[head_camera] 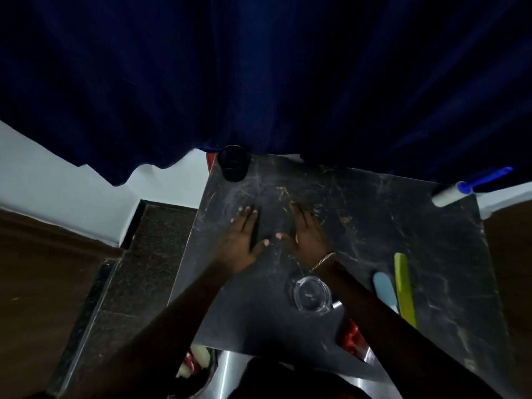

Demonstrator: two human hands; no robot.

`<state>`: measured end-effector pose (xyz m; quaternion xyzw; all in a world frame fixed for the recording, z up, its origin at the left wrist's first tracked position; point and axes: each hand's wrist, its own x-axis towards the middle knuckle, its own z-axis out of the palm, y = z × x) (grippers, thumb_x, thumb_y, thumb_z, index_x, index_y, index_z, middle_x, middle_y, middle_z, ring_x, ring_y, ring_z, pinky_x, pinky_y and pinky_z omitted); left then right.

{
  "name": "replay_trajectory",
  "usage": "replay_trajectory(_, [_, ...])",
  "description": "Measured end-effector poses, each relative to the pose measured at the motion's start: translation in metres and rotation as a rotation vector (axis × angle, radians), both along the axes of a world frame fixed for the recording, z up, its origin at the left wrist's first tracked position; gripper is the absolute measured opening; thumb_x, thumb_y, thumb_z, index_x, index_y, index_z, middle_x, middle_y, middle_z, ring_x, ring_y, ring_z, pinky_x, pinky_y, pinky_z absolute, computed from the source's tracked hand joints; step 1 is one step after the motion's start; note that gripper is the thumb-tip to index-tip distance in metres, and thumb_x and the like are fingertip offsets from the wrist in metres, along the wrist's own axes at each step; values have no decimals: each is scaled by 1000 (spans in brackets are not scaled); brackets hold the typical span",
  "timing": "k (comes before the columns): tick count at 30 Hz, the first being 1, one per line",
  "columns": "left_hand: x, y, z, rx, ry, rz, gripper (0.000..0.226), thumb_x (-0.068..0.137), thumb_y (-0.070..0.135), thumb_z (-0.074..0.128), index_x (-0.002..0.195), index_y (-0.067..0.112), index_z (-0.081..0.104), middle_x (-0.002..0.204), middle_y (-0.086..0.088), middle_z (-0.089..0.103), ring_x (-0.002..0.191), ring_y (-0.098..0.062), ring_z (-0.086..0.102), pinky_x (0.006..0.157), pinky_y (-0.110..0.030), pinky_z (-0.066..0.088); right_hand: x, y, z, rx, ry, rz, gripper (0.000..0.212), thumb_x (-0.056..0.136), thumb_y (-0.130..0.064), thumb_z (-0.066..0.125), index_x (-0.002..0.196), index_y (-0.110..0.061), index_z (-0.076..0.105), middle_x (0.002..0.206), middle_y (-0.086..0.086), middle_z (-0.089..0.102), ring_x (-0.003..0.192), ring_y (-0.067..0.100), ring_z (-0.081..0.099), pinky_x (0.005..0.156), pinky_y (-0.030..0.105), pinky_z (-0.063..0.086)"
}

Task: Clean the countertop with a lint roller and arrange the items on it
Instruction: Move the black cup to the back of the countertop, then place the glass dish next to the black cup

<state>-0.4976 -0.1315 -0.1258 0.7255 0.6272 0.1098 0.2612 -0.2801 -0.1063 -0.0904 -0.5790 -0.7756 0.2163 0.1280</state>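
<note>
The dark marbled countertop (374, 231) fills the middle of the view, with light crumbs and fibres scattered near its far middle. My left hand (243, 240) and my right hand (306, 234) lie flat on it side by side, fingers spread, holding nothing. A lint roller (452, 194) with a white roll and a blue handle lies at the far right corner. A black cup (233, 162) stands at the far left corner. A clear glass (311, 296) stands near my right wrist. A pale blue stick (384, 289) and a yellow-green stick (404, 289) lie at the right.
A dark blue curtain (259, 82) hangs behind the counter. A white wall and a dark tiled floor (129, 269) lie to the left. A red object (351, 338) and a metal surface (239, 367) show below the counter's near edge.
</note>
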Motion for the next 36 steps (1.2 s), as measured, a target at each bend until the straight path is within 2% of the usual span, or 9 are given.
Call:
replay_trajectory(4, [48,-42,0,26,102,-154,88,98,64,41,165,15,10,173,-10,6,161,-25,3,130,-46,17,33,-49,2,-71,124,-62,82,91,-43,63,153,-6,25,158,16,30,147,29,29,120,45,31])
replay_trajectory(7, [80,-70,-3,39,196,-239,88,97,65,31,165,14,6,173,-10,4,161,-25,4,130,-43,18,58,-77,-3,-115,144,-98,74,91,-34,65,150,-4,33,154,19,34,143,31,35,117,47,35])
replay_trajectory(11, [110,-99,-6,-61,235,-206,86,99,59,37,164,13,7,173,-10,5,161,-24,7,130,-39,18,87,-97,-11,-230,75,-119,67,93,-31,63,149,-8,35,153,15,37,143,29,36,120,37,29])
replay_trajectory(14, [127,-111,-3,-192,189,-102,84,100,53,45,164,13,9,170,-10,16,156,-27,20,124,-40,31,99,-99,-13,-313,-6,-114,62,92,-25,61,148,-10,38,152,14,39,140,31,39,119,35,28])
replay_trajectory(19, [156,-121,6,-364,24,227,65,96,33,61,153,16,34,149,-13,40,133,-37,50,105,-46,50,102,-95,-14,-386,-80,-61,50,90,-15,57,139,-12,50,146,13,48,135,30,47,115,31,33])
replay_trajectory(24, [175,-125,4,-409,-74,495,44,93,21,67,131,5,52,129,-20,62,120,-39,62,98,-44,50,98,-95,-17,-493,-158,-30,37,92,-17,55,128,-11,55,139,15,54,127,34,54,106,38,45])
replay_trajectory(28, [183,-127,2,-376,-157,657,32,89,8,68,119,-2,61,121,-22,69,117,-39,65,96,-41,49,95,-98,-21,-511,-175,-38,40,89,-8,51,129,-10,51,140,18,51,128,37,52,105,40,45])
replay_trajectory(33, [183,-127,12,-296,-213,743,26,85,4,71,108,-8,68,111,-27,73,107,-42,69,89,-39,48,92,-99,-15,-480,-123,-88,36,88,-10,52,124,-9,55,134,22,56,124,39,55,101,39,46])
replay_trajectory(36, [176,-129,18,-286,-193,744,30,83,5,73,109,-8,68,111,-27,73,108,-43,68,88,-37,46,89,-99,-8,-434,-50,-96,29,87,-9,52,114,-10,61,126,20,62,117,38,60,94,37,51])
